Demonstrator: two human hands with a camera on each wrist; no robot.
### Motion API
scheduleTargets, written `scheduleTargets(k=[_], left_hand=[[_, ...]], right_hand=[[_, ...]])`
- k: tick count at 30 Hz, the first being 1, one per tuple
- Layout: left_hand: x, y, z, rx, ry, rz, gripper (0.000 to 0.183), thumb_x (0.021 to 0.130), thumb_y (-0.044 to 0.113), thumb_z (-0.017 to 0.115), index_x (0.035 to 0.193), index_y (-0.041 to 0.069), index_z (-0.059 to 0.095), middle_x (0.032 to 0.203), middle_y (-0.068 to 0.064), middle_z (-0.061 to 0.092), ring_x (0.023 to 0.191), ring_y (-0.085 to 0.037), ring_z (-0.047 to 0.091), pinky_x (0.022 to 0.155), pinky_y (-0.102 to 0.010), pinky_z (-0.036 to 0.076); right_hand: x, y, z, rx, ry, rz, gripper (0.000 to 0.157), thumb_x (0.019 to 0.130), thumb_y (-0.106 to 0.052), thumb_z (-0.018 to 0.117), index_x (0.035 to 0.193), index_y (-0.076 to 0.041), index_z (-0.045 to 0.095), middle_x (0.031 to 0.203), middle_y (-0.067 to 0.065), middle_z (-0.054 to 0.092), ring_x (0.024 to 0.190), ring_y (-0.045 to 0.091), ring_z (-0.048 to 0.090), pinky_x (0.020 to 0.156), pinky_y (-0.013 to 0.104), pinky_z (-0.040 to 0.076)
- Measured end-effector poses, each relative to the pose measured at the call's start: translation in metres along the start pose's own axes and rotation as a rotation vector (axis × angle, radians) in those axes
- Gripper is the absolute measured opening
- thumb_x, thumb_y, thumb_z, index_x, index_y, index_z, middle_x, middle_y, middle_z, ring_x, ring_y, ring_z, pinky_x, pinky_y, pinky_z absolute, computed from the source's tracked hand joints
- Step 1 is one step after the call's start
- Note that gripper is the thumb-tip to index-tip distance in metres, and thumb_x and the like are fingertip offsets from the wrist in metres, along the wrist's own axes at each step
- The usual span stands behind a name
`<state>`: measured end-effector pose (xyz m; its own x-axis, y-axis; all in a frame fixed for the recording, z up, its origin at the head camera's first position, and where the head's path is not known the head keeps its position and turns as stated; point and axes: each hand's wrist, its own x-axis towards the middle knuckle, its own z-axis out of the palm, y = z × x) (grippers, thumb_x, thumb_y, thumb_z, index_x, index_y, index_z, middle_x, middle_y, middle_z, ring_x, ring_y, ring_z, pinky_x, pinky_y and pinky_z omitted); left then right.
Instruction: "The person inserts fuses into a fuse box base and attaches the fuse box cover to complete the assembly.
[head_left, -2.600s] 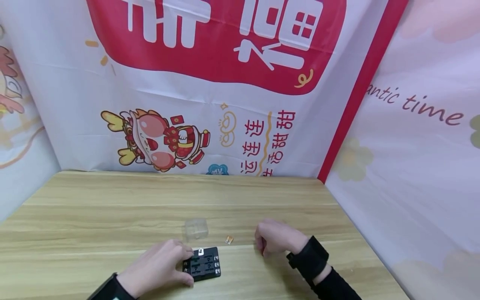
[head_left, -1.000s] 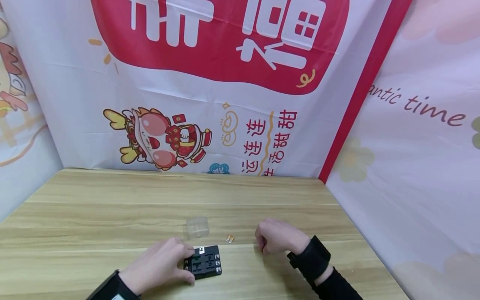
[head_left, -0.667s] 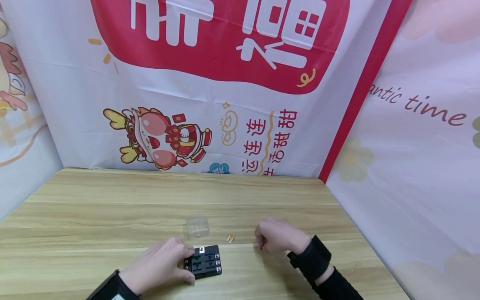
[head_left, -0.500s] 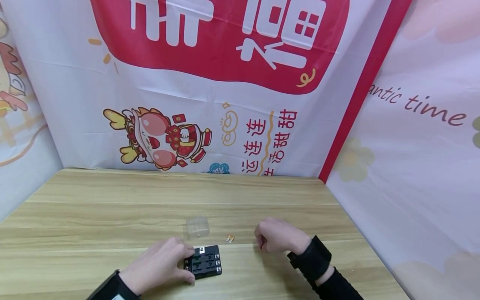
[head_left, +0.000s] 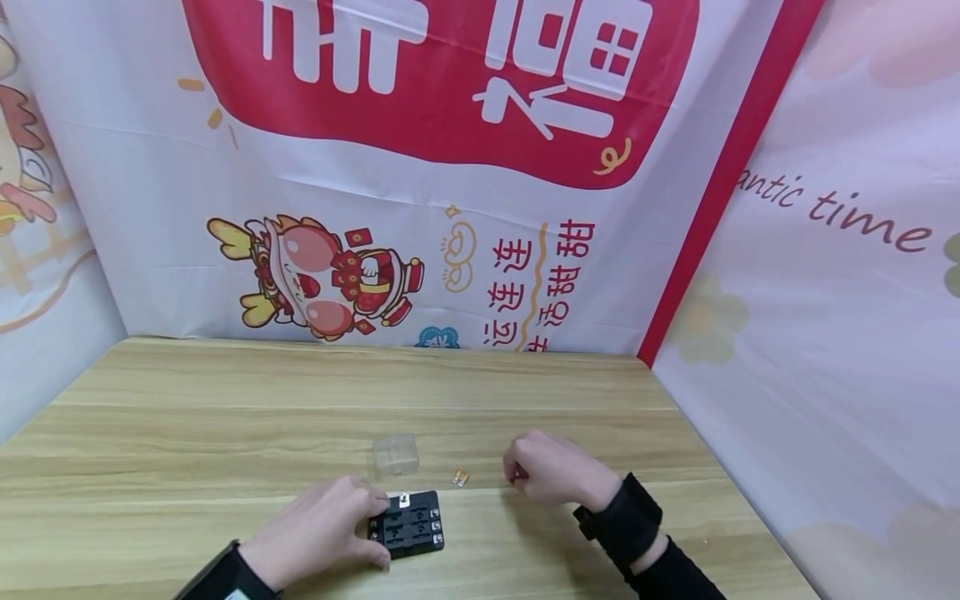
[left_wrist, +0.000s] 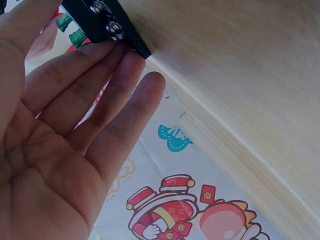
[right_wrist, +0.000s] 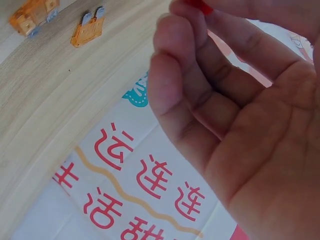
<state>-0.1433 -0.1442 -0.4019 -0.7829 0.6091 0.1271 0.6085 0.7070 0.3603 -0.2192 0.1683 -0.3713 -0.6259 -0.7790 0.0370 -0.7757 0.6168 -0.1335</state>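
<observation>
My left hand (head_left: 322, 529) grips the left end of a black fuse block (head_left: 416, 527) on the table, thumb on the near side and fingers on the far side. The left wrist view shows screw terminals (left_wrist: 114, 26) on the block's edge and green blade fuses (left_wrist: 78, 38) standing in it. Right of the block, my right hand (head_left: 551, 471) is curled just above the table. Its fingertips pinch a small red piece (right_wrist: 202, 5), mostly hidden by the fingers. Two orange blade fuses, one with prongs up (right_wrist: 89, 31), lie near that hand.
A clear plastic cover (head_left: 395, 454) lies behind the fuse block. The wood table (head_left: 262, 400) ends at a printed cloth backdrop (head_left: 450, 183), and another printed cloth (head_left: 825, 333) hangs along the right side.
My right hand has shifted slightly left, toward the orange fuses, still pinching the red piece. My left hand and the fuse block have stayed put.
</observation>
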Motion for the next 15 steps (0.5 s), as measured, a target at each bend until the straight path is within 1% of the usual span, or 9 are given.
scheduleTargets(k=[9, 15], left_hand=[[0.0005, -0.0001, 0.0, -0.019, -0.001, 0.0, 0.058, 0.069, 0.06, 0.07, 0.102, 0.013, 0.072, 0.082, 0.017, 0.056, 0.068, -0.002, 0.045, 0.061, -0.023, 0.041], [0.0005, 0.0, 0.0004, -0.011, 0.003, -0.003, 0.057, 0.069, 0.059, 0.071, 0.101, 0.012, 0.072, 0.081, 0.017, 0.055, 0.068, -0.002, 0.044, 0.06, -0.023, 0.04]], right_hand=[[0.0012, -0.0024, -0.0006, -0.036, 0.055, -0.03, 0.02, 0.071, -0.002, 0.066, 0.066, -0.02, 0.057, 0.066, -0.011, 0.049, 0.059, 0.002, 0.045, 0.051, 0.016, 0.034], [0.0026, -0.0031, 0.0002, -0.042, 0.08, -0.057, 0.02, 0.073, -0.001, 0.065, 0.067, -0.019, 0.057, 0.066, -0.011, 0.051, 0.059, 0.002, 0.044, 0.052, 0.016, 0.034]])
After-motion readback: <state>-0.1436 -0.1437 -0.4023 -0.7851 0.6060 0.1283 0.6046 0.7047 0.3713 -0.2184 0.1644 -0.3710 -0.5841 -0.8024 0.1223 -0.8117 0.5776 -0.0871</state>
